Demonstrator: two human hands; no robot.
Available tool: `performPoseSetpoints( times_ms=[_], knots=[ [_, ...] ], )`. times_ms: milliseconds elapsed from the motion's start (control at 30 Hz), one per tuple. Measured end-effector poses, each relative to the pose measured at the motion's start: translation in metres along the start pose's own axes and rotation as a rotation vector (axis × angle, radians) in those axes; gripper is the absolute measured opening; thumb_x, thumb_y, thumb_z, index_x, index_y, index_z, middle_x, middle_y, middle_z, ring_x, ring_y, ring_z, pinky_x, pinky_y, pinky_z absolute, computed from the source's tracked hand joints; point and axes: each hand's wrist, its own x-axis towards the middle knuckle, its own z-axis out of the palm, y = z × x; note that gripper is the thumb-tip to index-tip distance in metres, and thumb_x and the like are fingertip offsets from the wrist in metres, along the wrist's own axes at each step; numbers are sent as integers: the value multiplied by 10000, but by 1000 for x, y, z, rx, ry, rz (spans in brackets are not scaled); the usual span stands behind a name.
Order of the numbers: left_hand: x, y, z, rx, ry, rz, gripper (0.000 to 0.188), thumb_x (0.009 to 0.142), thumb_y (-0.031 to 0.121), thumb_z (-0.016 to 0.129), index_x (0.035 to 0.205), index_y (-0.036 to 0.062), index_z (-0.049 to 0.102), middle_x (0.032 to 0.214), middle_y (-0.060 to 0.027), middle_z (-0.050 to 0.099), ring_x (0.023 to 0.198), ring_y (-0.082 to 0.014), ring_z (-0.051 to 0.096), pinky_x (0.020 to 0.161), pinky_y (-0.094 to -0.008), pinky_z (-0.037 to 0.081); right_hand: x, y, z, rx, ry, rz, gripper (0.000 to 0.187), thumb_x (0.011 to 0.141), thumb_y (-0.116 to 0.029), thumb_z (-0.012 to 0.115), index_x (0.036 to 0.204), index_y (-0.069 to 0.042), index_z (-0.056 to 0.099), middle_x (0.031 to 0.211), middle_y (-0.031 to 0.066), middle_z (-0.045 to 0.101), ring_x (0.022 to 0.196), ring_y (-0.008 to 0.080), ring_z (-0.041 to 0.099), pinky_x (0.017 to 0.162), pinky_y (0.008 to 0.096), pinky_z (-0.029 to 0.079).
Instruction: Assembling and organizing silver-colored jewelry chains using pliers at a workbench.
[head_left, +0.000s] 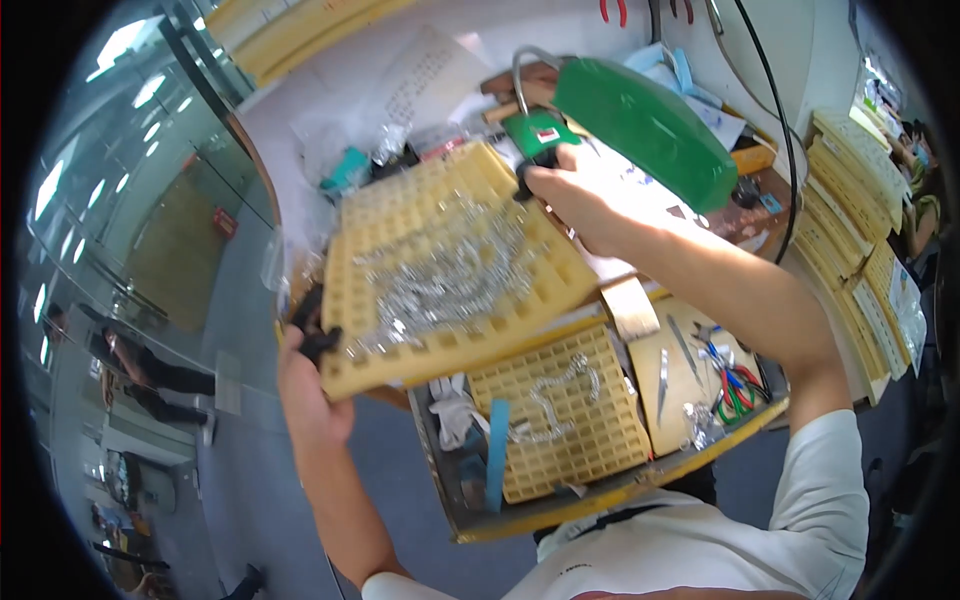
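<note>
A yellow grid tray [350,262] is held tilted above the bench front, with a tangle of shiny silver chains [440,285] lying on it, seemingly in or under clear plastic. My left hand [312,388] grips its near left corner, black covers on the fingertips. At the tray's far right edge, my right hand [572,195] is closed on the rim, also with black fingertip covers. Below, an open drawer [600,487] contains a second yellow grid tray [575,465] with a silver chain [545,410] across it.
A green lamp [645,125] hangs over the bench's right side. The drawer also has white gloves [455,415], a blue strip [497,455], tweezers [663,380] and pliers [738,390]. Stacked yellow trays [850,220] stand at right. People [150,365] are beyond the glass at left.
</note>
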Motion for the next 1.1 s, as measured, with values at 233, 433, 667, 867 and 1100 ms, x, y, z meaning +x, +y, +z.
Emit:
performPoseSetpoints(
  times_ms=[233, 433, 667, 867, 1100],
  knots=[
    [-38, 5, 19, 24, -100, 36, 607, 821, -54, 497, 1424, -75, 430, 1318, -196, 574, 1191, -255, 602, 1025, -347, 497, -13, 17, -27, -198, 0, -73, 414, 860, -337, 615, 1064, 19, 561, 938, 139, 585, 882, 220, 540, 799, 391, 458],
    [-34, 5, 18, 33, -155, 38, 621, 835, -18, 531, 1442, -72, 408, 1338, -191, 555, 1215, -255, 586, 1028, -348, 495, -16, 9, -36, -211, -79, -63, 393, 850, -325, 587, 1021, 24, 530, 864, 120, 568, 766, 169, 521, 708, 359, 454],
    [-27, 4, 15, -3, -169, 47, 616, 837, -25, 536, 1440, -70, 417, 1344, -183, 559, 1217, -257, 586, 1026, -349, 497, -24, -5, -22, 75, -45, -44, 289, 852, -241, 598, 1006, -17, 501, 812, 40, 515, 723, 113, 487, 653, 303, 432],
    [-24, 2, 7, -9, -163, 31, 606, 831, -47, 546, 1426, -72, 433, 1332, -180, 566, 1210, -255, 591, 1018, -349, 502, -17, 1, -27, 61, -107, -116, 244, 848, -221, 595, 967, -31, 499, 795, 31, 509, 701, 103, 460, 604, 301, 404],
    [-15, 2, 13, -2, -139, 63, 598, 835, -44, 545, 1423, -72, 437, 1319, -172, 574, 1199, -238, 594, 1013, -333, 497, -4, 1, -16, 68, -27, -119, 287, 857, -263, 606, 976, -17, 517, 800, 44, 525, 698, 113, 487, 622, 318, 436]
  ],
)
